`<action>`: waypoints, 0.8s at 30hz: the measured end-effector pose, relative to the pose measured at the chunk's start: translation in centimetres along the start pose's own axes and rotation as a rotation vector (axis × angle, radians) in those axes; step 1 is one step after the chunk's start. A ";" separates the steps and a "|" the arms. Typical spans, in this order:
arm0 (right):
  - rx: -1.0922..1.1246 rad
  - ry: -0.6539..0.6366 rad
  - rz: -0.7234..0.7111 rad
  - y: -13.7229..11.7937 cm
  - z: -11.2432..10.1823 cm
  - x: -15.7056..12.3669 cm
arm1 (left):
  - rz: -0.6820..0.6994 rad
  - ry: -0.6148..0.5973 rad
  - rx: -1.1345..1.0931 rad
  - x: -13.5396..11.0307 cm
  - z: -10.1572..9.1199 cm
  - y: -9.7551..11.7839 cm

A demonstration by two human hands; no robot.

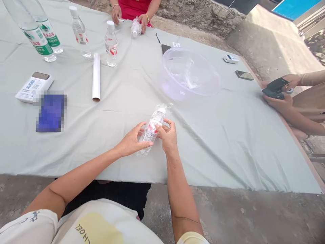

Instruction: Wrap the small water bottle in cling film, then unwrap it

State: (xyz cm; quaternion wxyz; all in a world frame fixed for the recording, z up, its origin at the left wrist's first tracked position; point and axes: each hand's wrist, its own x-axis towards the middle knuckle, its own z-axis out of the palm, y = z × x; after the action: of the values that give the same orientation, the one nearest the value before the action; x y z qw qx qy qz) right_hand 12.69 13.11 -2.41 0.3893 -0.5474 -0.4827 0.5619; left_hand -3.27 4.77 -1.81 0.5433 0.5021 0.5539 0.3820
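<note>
A small water bottle (153, 126) with a white cap and a red-and-white label lies tilted on the cloth in front of me, wrapped in crinkled clear plastic film (167, 106). Round its lower left side curve the thumb and fingers of my left hand (130, 140), holding it. My right hand (168, 136) is closed at the bottle's right side, thumb and bent fingers pinching at the wrapped label. Film sticks out loosely past the cap and the base. A white roll of film (96, 78) lies farther off to the left.
Two large green-labelled bottles (42, 42) and two small bottles (111, 47) stand at the back left. A white box (35, 86) and a blurred blue item (50, 112) lie left. A translucent basin (169, 86) holds clear plastic. Co-workers' hands (143, 22) hold another wrapped bottle and a dark device (275, 88).
</note>
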 end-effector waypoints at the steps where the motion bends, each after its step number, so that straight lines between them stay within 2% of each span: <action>1: 0.038 0.006 -0.002 -0.2 0.7 -0.2 | 0.056 0.014 0.019 -0.1 -0.1 -0.1; 5: 0.135 -0.037 -0.066 -1.4 2.7 -0.6 | 0.278 0.154 0.004 -0.2 -1.2 -0.6; 7: 0.051 -0.074 -0.124 -2.1 2.7 -0.3 | 0.280 0.219 -0.113 0.0 -2.5 -1.0; 8: -0.026 -0.049 -0.168 -2.5 2.6 -0.1 | 0.263 0.239 -0.185 0.1 -3.2 -1.3; 10: -0.155 0.111 -0.310 -3.4 2.0 0.5 | 0.225 0.270 -0.327 0.2 -4.6 -1.7; 12: -0.164 0.297 -0.510 -4.4 1.8 1.4 | 0.216 0.284 -0.460 0.2 -5.6 -2.1; 13: -0.133 0.346 -0.603 -4.9 1.9 1.8 | 0.221 0.276 -0.539 0.2 -5.8 -2.3; 14: -0.095 0.344 -0.669 -5.3 2.3 2.1 | 0.227 0.259 -0.628 0.2 -6.0 -2.4; 15: -0.052 0.286 -0.699 -5.5 2.9 2.4 | 0.231 0.238 -0.721 0.3 -6.0 -2.5; 17: 0.061 0.067 -0.670 -5.5 5.0 2.6 | 0.220 0.203 -0.913 0.6 -5.9 -2.8; 19: 0.185 -0.140 -0.614 -5.0 7.6 2.1 | 0.149 0.160 -1.101 0.9 -5.7 -3.1; 20: 0.214 -0.197 -0.605 -4.6 9.0 1.7 | 0.102 0.134 -1.193 1.1 -5.7 -3.3; 24: 0.044 -0.208 -0.608 -4.5 13.2 1.2 | -0.032 0.075 -1.445 1.8 -6.1 -4.0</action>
State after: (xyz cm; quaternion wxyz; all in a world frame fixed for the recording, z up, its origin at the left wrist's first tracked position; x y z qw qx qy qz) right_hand -0.93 13.82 0.83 0.4996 -0.3091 -0.6492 0.4830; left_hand -9.64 6.45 -5.34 0.7257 -0.0042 0.1885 0.6616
